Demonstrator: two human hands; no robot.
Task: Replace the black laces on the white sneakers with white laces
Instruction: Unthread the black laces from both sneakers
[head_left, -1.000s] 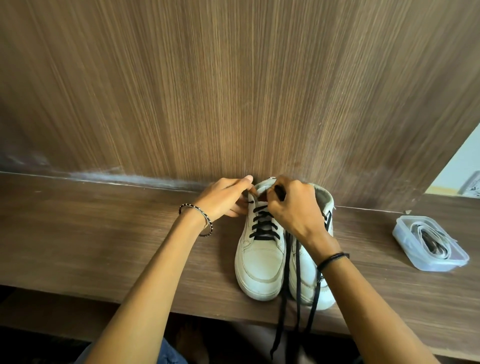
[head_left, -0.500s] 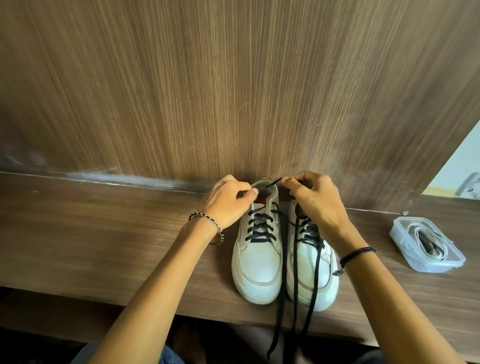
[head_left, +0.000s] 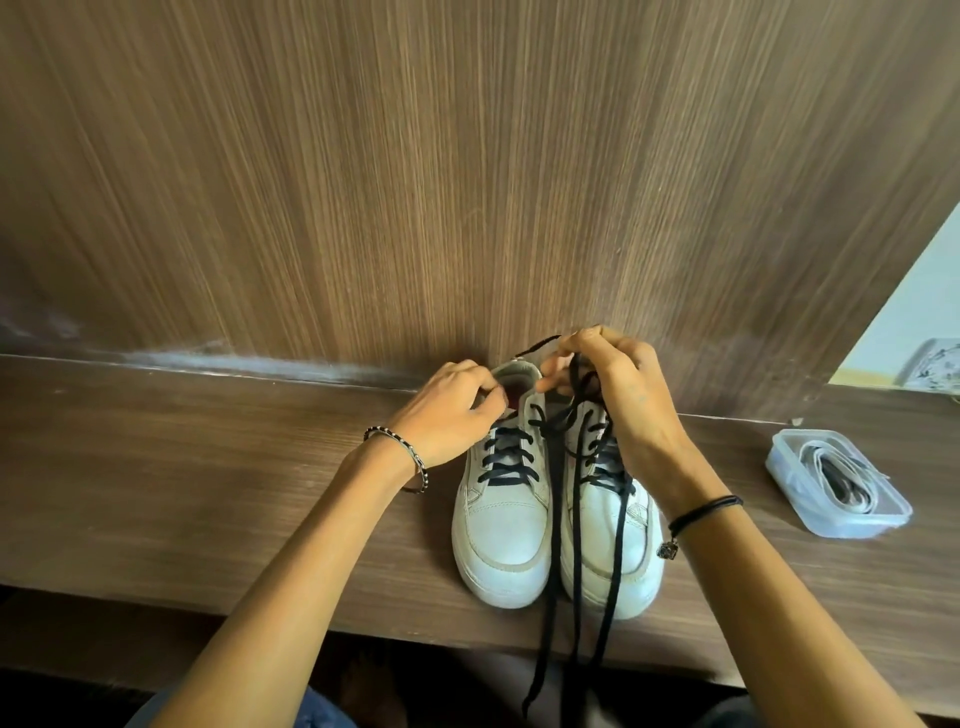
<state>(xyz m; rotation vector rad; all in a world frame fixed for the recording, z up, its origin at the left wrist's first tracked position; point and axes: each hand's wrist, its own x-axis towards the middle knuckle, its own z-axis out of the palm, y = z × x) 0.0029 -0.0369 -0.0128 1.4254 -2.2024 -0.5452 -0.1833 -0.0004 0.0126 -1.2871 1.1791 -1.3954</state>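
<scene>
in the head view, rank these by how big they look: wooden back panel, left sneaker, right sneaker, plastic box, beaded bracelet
1. wooden back panel
2. left sneaker and right sneaker, about alike; the right one is partly covered
3. plastic box
4. beaded bracelet

Side-by-side white sneakers (head_left: 501, 540), loose black laces (head_left: 506, 460)

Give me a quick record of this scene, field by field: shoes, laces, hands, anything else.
Shoes: left sneaker and right sneaker, side by side on the wooden shelf, toes toward the person
Black laces: in both shoes' eyelets; loose strands hang past the shelf edge
Left hand: grips the left sneaker's collar
Right hand: pinches the loose strands, held up
White laces: in a clear container, right of the shoes
</scene>
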